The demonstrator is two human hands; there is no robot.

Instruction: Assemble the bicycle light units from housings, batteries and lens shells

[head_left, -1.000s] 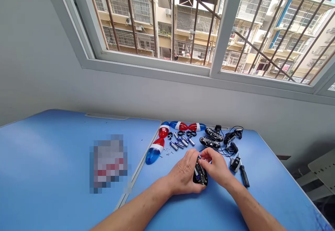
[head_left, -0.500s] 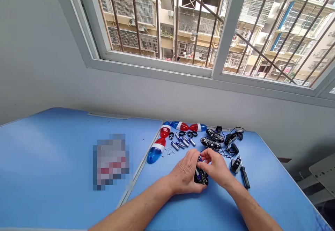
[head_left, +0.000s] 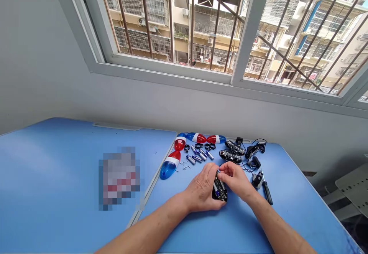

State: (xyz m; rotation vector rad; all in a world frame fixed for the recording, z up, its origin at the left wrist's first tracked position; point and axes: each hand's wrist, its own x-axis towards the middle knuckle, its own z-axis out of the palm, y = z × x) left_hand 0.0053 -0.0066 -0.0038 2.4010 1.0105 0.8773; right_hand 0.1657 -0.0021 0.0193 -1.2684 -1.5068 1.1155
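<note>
My left hand is wrapped round a black oval light base, its inside facing up and its far end partly hidden by my fingers. Blue-and-silver batteries lie in its slots. At the far end of the base, the thumb and finger of my right hand pinch a small blue-and-silver battery, mostly covered by the fingertips. Just beyond my hands lie several loose batteries and a few small screws.
Red, white and blue oval covers line the left and back. Black ring clamps lie near them. More opened black bases with cables sit at the back right, beside a black-handled screwdriver. A blurred item rests on the left table.
My right fingers have shifted slightly at the far end of the base, and more of its inside shows. The left hand keeps its hold. The view has moved a little.
</note>
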